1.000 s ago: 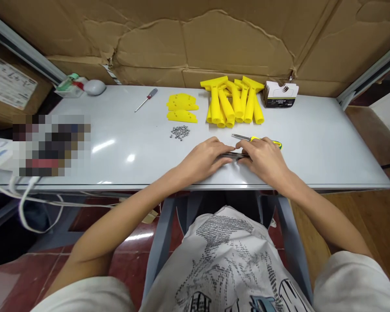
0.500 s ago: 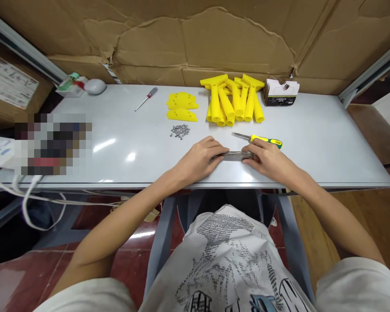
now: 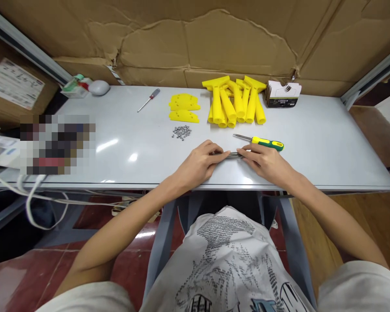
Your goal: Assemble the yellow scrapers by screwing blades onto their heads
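Note:
Near the table's front edge, a stack of thin metal blades (image 3: 234, 155) is pinched at both ends. My left hand (image 3: 204, 162) is closed on its left end, and my right hand (image 3: 265, 161) closes on its right end. The fingers hide most of the stack. Just beyond my right hand lies a screwdriver (image 3: 263, 142) with a yellow and green handle, its tip pointing left. A heap of small screws (image 3: 182, 132) sits beyond my left hand. Yellow flat plates (image 3: 183, 108) and a pile of yellow scraper handles (image 3: 229, 102) lie farther back.
White-and-black cardboard packs (image 3: 283, 94) stand at the back right. A small screwdriver (image 3: 148, 100) lies left of the plates. At the back left are a white computer mouse (image 3: 99, 88) and a small box (image 3: 74, 88). White cables (image 3: 29, 203) hang off the table's left front.
My hands have drawn closer together on the metal blades. Less of the stack shows between the fingers, and its edge looks thinner. The camera has shifted slightly.

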Demonstrator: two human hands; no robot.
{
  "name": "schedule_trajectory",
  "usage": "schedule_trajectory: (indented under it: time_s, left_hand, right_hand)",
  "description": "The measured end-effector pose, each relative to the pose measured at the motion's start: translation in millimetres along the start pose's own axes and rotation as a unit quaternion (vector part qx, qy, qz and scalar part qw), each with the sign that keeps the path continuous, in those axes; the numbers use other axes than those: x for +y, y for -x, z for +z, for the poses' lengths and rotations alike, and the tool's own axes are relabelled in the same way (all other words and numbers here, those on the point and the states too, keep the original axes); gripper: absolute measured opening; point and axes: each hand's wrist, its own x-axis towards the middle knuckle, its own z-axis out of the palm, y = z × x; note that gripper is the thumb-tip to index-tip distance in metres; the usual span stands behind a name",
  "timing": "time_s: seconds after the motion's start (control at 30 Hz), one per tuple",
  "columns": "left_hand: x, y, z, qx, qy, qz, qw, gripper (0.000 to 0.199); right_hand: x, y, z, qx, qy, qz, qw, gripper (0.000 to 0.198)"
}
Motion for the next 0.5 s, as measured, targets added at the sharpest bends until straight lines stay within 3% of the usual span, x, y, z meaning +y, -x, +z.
schedule_trajectory:
  time_s: [0.13, 0.27, 0.33, 0.43, 0.5]
  left_hand:
    - [3.7, -5.2, -0.3, 0.027, 0.029, 0.015, 0.999, 0.041]
    - [-5.8, -23.6, -23.2, 0.035, 0.086, -0.002, 0.996, 0.038]
    - [-34.6, -31.9, -42.9, 0.045, 0.071, -0.020, 0.996, 0.032]
    - [-111.4, -36.0, -71.0, 0.061, 0.009, -0.060, 0.996, 0.027]
    - [-168.5, -34.5, -82.6, 0.044, -0.030, -0.094, 0.994, 0.033]
  right_hand:
    - [-0.1, -5.6, -1.4, -0.011, -0.002, -0.012, 1.000, 0.049]
    - [6.1, -7.0, -32.4, 0.048, -0.077, 0.053, 0.994, 0.038]
    - [21.5, -2.4, -57.3, 0.101, -0.125, 0.130, 0.978, 0.029]
    - [61.4, 10.5, -90.6, 0.209, -0.138, 0.282, 0.926, 0.028]
    - [90.2, 19.4, -102.7, 0.165, -0.107, 0.382, 0.903, 0.037]
